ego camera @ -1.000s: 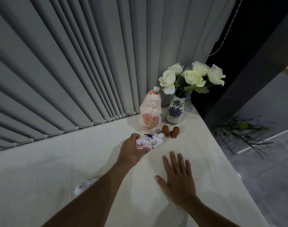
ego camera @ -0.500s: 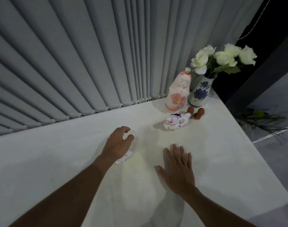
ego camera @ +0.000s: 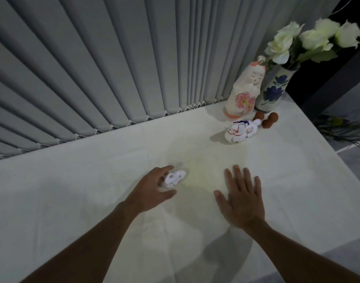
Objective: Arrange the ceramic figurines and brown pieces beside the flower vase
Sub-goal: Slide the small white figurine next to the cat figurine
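Head view: white table (ego camera: 93, 201) against grey blinds (ego camera: 93, 68); left hand (ego camera: 152, 188) grip half-closed around small figurine (ego camera: 174, 178), right hand (ego camera: 241, 198) flat

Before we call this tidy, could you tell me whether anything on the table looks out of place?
Yes: one small white figurine sits far from the flower vase, at the left hand. The tall doll, another white figurine and the brown pieces are grouped by the vase.

Tall doll (ego camera: 243, 92), spotted figurine (ego camera: 241, 130), brown pieces (ego camera: 266, 119) beside vase (ego camera: 272, 92)
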{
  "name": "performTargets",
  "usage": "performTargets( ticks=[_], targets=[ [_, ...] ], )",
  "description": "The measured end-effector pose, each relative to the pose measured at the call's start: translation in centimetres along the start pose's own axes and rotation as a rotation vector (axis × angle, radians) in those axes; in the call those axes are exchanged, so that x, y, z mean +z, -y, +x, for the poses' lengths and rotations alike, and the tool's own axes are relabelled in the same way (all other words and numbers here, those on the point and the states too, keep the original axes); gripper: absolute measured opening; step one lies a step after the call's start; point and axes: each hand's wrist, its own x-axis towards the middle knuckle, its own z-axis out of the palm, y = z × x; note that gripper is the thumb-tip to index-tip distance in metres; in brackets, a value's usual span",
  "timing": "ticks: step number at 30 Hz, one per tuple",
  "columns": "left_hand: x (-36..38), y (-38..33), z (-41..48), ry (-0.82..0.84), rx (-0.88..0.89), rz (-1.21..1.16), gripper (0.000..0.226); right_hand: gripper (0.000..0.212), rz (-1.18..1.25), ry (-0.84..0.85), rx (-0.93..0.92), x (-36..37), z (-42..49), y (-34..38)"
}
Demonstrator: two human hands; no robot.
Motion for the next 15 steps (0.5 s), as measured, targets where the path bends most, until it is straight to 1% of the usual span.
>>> performTargets(
  ticks=[2, 4, 6, 8, 11, 13, 15],
  targets=[
    [0.4, -0.3, 0.5, -0.049, 0.038, 0.084, 0.056, 0.077, -0.001, -0.002, 0.003, -0.1, 0.0, 0.0],
    [0.8, -0.6, 0.6, -0.107, 0.038, 0.138, 0.042, 0.077, -0.004, -0.002, 0.01, -0.1, -0.1, -0.1],
    [1.3, -0.9, 0.6, -0.124, 0.043, 0.152, 0.037, 0.076, 0.002, 0.002, 0.015, 0.0, -0.1, -0.1],
    [1.7, -0.9, 0.5, -0.119, 0.024, 0.108, 0.044, 0.076, 0.006, 0.002, 0.013, -0.1, -0.1, -0.1],
    [1.2, -0.6, 0.5, -0.049, -0.02, 0.017, 0.068, 0.076, 0.004, -0.003, 0.011, -0.1, -0.1, -0.1],
    [0.7, -0.3, 0.7, 0.029, 0.009, 0.018, 0.077, 0.076, 0.005, -0.003, 0.012, -0.2, -0.1, -0.1],
    [0.3, -0.3, 1.0, 0.08, 0.069, 0.088, 0.082, 0.076, 0.005, -0.003, 0.009, -0.3, -0.1, -0.1]
  ],
)
